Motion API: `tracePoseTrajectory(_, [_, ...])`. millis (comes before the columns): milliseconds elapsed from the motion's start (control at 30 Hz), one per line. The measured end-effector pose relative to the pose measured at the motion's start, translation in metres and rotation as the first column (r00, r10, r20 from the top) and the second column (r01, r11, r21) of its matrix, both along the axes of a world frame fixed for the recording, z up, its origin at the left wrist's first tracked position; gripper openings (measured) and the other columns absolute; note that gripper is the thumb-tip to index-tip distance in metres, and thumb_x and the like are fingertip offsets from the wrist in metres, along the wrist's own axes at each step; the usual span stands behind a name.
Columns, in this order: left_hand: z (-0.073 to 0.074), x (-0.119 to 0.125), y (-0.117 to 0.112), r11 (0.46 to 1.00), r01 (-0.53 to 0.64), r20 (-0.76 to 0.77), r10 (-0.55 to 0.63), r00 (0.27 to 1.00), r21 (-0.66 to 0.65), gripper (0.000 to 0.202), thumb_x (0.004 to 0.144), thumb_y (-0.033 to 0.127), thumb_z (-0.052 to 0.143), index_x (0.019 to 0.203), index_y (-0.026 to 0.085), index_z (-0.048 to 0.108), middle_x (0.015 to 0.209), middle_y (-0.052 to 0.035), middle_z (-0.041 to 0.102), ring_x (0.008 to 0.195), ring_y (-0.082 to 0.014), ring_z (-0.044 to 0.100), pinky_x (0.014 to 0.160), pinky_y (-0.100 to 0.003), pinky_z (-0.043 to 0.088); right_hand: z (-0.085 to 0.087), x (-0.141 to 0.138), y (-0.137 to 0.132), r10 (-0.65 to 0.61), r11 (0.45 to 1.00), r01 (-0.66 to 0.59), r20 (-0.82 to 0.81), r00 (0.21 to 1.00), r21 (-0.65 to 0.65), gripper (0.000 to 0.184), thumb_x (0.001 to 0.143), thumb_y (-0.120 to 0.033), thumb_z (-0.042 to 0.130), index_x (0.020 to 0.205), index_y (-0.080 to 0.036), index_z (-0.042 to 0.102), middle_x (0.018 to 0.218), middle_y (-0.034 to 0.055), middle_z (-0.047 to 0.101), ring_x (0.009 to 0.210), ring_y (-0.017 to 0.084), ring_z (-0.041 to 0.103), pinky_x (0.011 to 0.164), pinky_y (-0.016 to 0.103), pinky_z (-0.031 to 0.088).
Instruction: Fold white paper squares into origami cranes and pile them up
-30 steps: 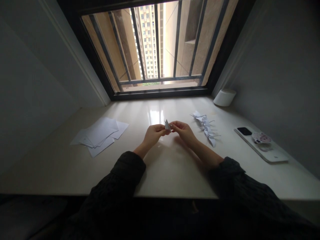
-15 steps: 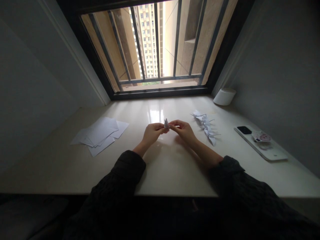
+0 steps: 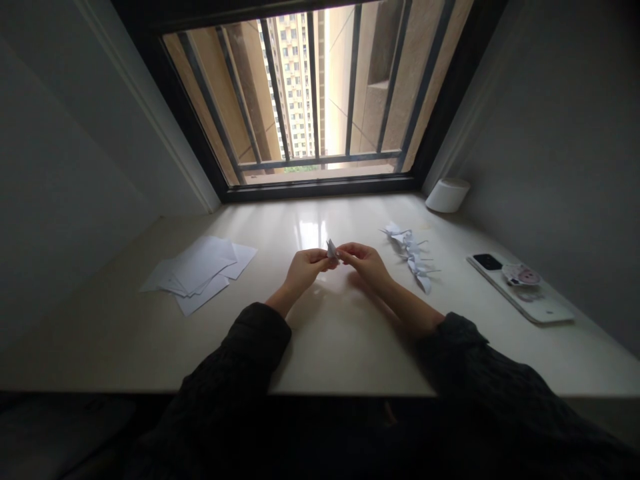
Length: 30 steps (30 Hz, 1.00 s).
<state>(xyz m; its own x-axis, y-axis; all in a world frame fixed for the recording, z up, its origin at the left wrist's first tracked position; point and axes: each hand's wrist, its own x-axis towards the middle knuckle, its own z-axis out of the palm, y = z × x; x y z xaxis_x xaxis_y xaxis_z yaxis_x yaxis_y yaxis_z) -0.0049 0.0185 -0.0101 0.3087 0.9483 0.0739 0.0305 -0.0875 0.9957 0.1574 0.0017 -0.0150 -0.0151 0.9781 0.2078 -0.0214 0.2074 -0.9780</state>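
Between my two hands is a small piece of folded white paper (image 3: pixel 332 249), its pointed tips standing up above my fingers. My left hand (image 3: pixel 306 269) pinches it from the left, thumb and fingers closed. From the other side my right hand (image 3: pixel 367 264) grips its right edge with thumb and forefinger. My fingers cover the paper's lower part. To the right of my right hand lie several folded paper cranes (image 3: pixel 411 255) in a slanting row. A loose stack of white paper sheets (image 3: pixel 197 267) is spread out on the left.
The pale, glossy sill top (image 3: pixel 330 347) holds everything. A white phone (image 3: pixel 525 293) with a round grip lies at the right. A white cylindrical object (image 3: pixel 447 195) stands by the right wall. Behind is a barred window (image 3: pixel 320 190) with a dark frame.
The folded paper has tilted slightly between my fingers, its tips leaning a little to the left. Both hands keep nearly the same place and hold.
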Motion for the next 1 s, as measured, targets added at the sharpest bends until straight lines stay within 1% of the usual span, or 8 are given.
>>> tracePoseTrajectory(133, [-0.001, 0.001, -0.001, 0.999, -0.021, -0.033, 0.023, 0.999, 0.047, 0.025, 0.067, 0.037, 0.073, 0.081, 0.016, 0.073, 0.076, -0.0075, 0.073, 0.072, -0.0194, 0.067, 0.067, -0.029, 0.049, -0.002, -0.001, 0.0, -0.029, 0.999, 0.028, 0.042, 0.999, 0.025, 0.031, 0.07, -0.048, 0.068, 0.08, -0.019, 0.069, 0.076, 0.0039, 0.068, 0.07, 0.019, 0.061, 0.068, 0.033, 0.046])
tracePoseTrajectory(267, [-0.005, 0.0, 0.0, 0.992, -0.037, -0.113, 0.051, 0.992, 0.125, 0.024, 0.068, 0.037, 0.071, 0.08, 0.017, 0.072, 0.076, -0.0068, 0.073, 0.073, -0.0196, 0.068, 0.069, -0.03, 0.049, -0.007, -0.003, 0.002, -0.104, 0.991, 0.088, 0.153, 0.983, 0.102, 0.025, 0.074, -0.044, 0.063, 0.077, -0.019, 0.065, 0.078, 0.0036, 0.066, 0.072, 0.019, 0.059, 0.069, 0.033, 0.045])
tracePoseTrajectory(367, [-0.008, 0.001, 0.001, 0.99, -0.047, -0.122, 0.063, 0.99, 0.136, 0.025, 0.068, 0.039, 0.071, 0.079, 0.017, 0.072, 0.077, -0.007, 0.073, 0.074, -0.0202, 0.068, 0.071, -0.031, 0.05, -0.011, -0.004, 0.004, -0.127, 0.986, 0.102, 0.191, 0.973, 0.135, 0.022, 0.078, -0.041, 0.058, 0.076, -0.019, 0.062, 0.078, 0.0033, 0.064, 0.073, 0.019, 0.058, 0.071, 0.034, 0.044])
tracePoseTrajectory(500, [-0.009, 0.003, 0.0, 0.991, -0.077, -0.069, 0.085, 0.994, 0.105, 0.026, 0.067, 0.038, 0.072, 0.079, 0.016, 0.072, 0.078, -0.0078, 0.073, 0.074, -0.0202, 0.068, 0.07, -0.031, 0.05, -0.013, -0.007, 0.004, -0.153, 0.982, 0.126, 0.209, 0.966, 0.138, 0.022, 0.08, -0.041, 0.054, 0.079, -0.02, 0.06, 0.08, 0.004, 0.063, 0.075, 0.019, 0.058, 0.073, 0.035, 0.043])
tracePoseTrajectory(667, [-0.005, 0.008, -0.003, 0.99, -0.13, -0.003, 0.131, 0.991, 0.058, 0.028, 0.063, 0.038, 0.075, 0.079, 0.016, 0.073, 0.077, -0.0074, 0.072, 0.076, -0.0204, 0.067, 0.069, -0.031, 0.05, -0.012, -0.009, 0.003, -0.185, 0.98, 0.165, 0.188, 0.965, 0.115, 0.026, 0.081, -0.045, 0.051, 0.077, -0.02, 0.057, 0.078, 0.0044, 0.062, 0.075, 0.02, 0.056, 0.073, 0.035, 0.042])
tracePoseTrajectory(767, [-0.003, 0.01, -0.005, 0.988, -0.157, 0.019, 0.157, 0.987, 0.006, 0.028, 0.061, 0.038, 0.077, 0.079, 0.016, 0.073, 0.077, -0.0076, 0.072, 0.078, -0.0207, 0.067, 0.07, -0.031, 0.049, -0.012, -0.01, 0.003, -0.197, 0.979, 0.185, 0.146, 0.97, 0.09, 0.029, 0.079, -0.049, 0.052, 0.075, -0.02, 0.056, 0.076, 0.0041, 0.061, 0.074, 0.02, 0.054, 0.071, 0.035, 0.042])
tracePoseTrajectory(900, [-0.001, 0.011, -0.007, 0.987, -0.156, 0.069, 0.158, 0.985, -0.043, 0.03, 0.062, 0.039, 0.076, 0.081, 0.015, 0.073, 0.081, -0.0088, 0.072, 0.082, -0.0215, 0.067, 0.073, -0.033, 0.049, -0.014, -0.012, 0.003, -0.179, 0.983, 0.176, 0.056, 0.982, 0.051, 0.03, 0.078, -0.05, 0.053, 0.075, -0.02, 0.057, 0.075, 0.0034, 0.06, 0.073, 0.019, 0.055, 0.072, 0.034, 0.043])
tracePoseTrajectory(1000, [0.001, 0.012, -0.008, 0.985, -0.152, 0.103, 0.16, 0.982, -0.079, 0.032, 0.063, 0.039, 0.076, 0.083, 0.015, 0.073, 0.083, -0.0095, 0.072, 0.083, -0.0215, 0.066, 0.076, -0.034, 0.049, -0.015, -0.014, 0.003, -0.181, 0.983, 0.18, 0.022, 0.983, 0.033, 0.029, 0.079, -0.049, 0.053, 0.077, -0.021, 0.057, 0.074, 0.0029, 0.06, 0.073, 0.018, 0.055, 0.072, 0.034, 0.044])
